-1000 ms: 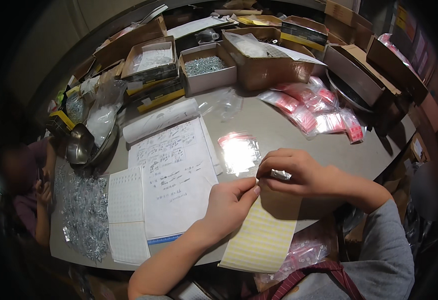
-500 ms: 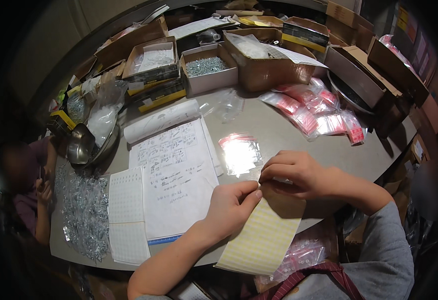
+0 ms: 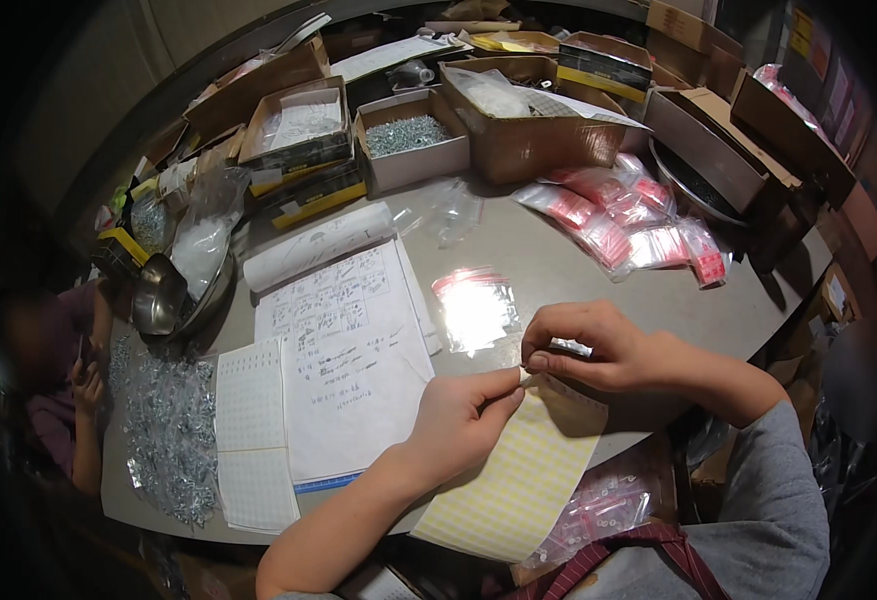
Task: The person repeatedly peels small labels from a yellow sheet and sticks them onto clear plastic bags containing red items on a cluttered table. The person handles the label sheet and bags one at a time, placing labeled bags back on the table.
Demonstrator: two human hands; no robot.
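Observation:
My left hand (image 3: 466, 420) is closed, pinching the top corner of a yellow-and-white gridded label sheet (image 3: 519, 480) between thumb and forefinger. The sheet hangs tilted over the table's near edge. My right hand (image 3: 594, 348) meets the left at that same corner, its thumb and forefinger pressed together on a small white bit there. Whether a single label is coming away between the fingertips is too small to tell. Just beyond my hands lies a stack of clear zip bags (image 3: 476, 308) with red tops, shining under the light.
Left of my hands lie an open notebook (image 3: 344, 420), a gridded sheet (image 3: 256, 480) and bagged screws (image 3: 169, 440). A metal bowl (image 3: 199, 300) stands beyond. Red-topped bag bundles (image 3: 629, 220) and boxes, including a screw box (image 3: 409, 140), fill the back. Another person's hand (image 3: 89, 385) is at far left.
The label sheet's lower end has swung slightly left and down, showing more of its grid. My right hand has shifted a little, its fingers more curled. The whole view has tilted slightly.

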